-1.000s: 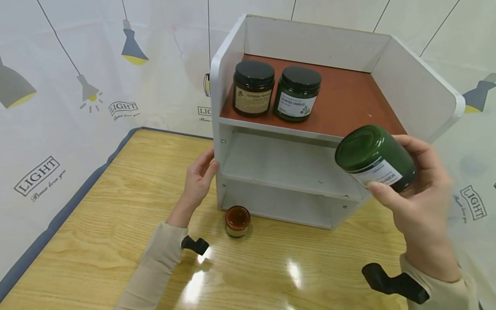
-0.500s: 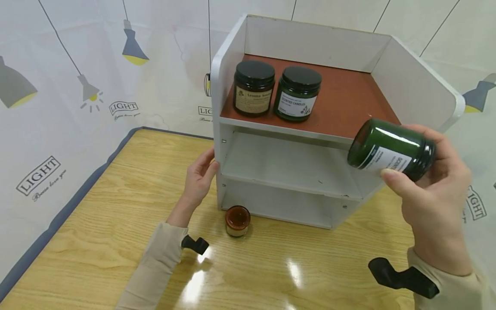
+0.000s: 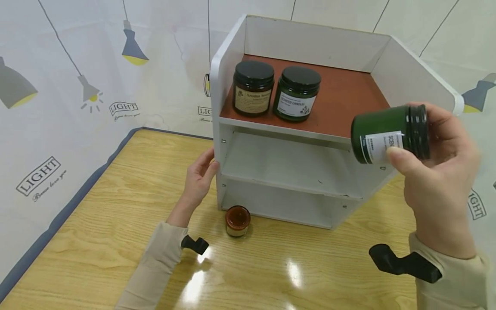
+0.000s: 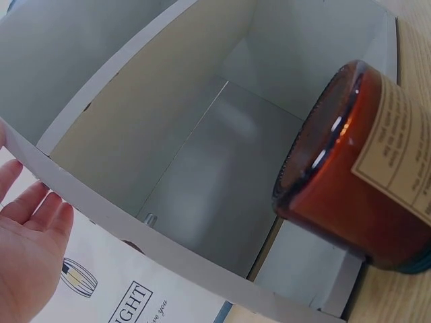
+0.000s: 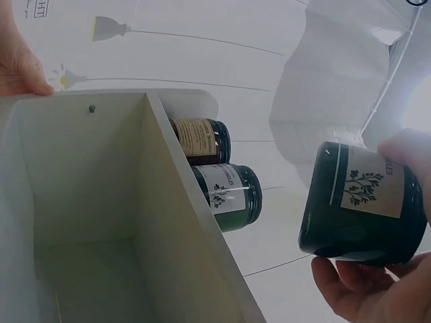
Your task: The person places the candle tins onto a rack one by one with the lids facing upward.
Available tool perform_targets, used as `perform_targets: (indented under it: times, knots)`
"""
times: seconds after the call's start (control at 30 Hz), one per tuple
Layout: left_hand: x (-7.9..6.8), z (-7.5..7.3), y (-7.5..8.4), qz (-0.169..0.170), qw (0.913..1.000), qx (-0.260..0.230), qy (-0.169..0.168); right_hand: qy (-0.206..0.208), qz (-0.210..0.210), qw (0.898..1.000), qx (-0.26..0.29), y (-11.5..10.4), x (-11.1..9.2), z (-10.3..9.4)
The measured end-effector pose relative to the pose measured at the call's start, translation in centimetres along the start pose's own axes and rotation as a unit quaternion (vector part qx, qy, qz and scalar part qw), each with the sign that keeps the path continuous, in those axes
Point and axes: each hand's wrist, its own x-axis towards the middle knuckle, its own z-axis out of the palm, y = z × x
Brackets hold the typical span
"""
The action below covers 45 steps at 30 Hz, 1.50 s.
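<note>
My right hand point(image 3: 441, 159) holds a green candle jar point(image 3: 381, 129) by its lid end, thumb on the white label. The jar lies sideways in the air before the right end of the shelf's top, base to the left. My left hand point(image 3: 199, 178) touches the left side panel of the white shelf unit point(image 3: 294, 163); in the left wrist view its fingers point(image 4: 50, 212) lie against that panel. On the red top stand a brown candle jar point(image 3: 253, 88) and another green candle jar point(image 3: 297, 94), both with black lids. A brown jar point(image 3: 237, 221) sits upside down on the table before the shelf.
The wooden table point(image 3: 116, 215) has a dark blue edge at the left and back. Raised white panels point(image 3: 418, 73) border the shelf's top at the back and sides. A lamp-printed cloth point(image 3: 162, 64) hangs behind.
My right hand has moved right and slightly up, turning the green candle jar from base facing me to level, lid to the right. My left hand has stayed put.
</note>
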Motion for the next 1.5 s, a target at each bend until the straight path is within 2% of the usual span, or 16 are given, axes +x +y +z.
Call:
perform_targets:
  times: [0.27, 0.4, 0.57, 0.73, 1.0, 1.23, 1.5]
  knots:
    - [0.0, -0.1, -0.1, -0.003, 1.0000, 0.004, -0.006, -0.006, -0.003, 1.000, -0.026, -0.2, 2.0, 0.6]
    - [0.0, -0.1, 0.0, -0.001, 0.9999, 0.006, -0.008, -0.004, 0.011, 0.999, -0.037, -0.2, 2.6, 0.8]
    - [0.0, -0.1, 0.0, 0.000, 0.9999, 0.006, -0.009, -0.022, 0.021, 0.998, -0.061, 0.0, 3.4, 1.2]
    - [0.0, -0.1, 0.0, -0.003, 1.0000, 0.004, -0.004, -0.021, 0.049, 0.994, -0.094, 0.6, 4.1, 1.4]
    - [-0.1, -0.1, -0.1, -0.006, 1.0000, 0.000, 0.002, -0.050, 0.048, 0.990, -0.124, 1.7, 5.0, 1.6]
    - [-0.1, -0.1, -0.2, -0.007, 1.0000, -0.004, 0.002, -0.063, 0.070, 0.979, -0.183, 2.0, 5.3, 1.9]
    - [0.1, 0.0, 0.0, -0.003, 1.0000, -0.003, -0.001, -0.075, 0.077, 0.966, -0.234, 2.5, 5.6, 2.1]
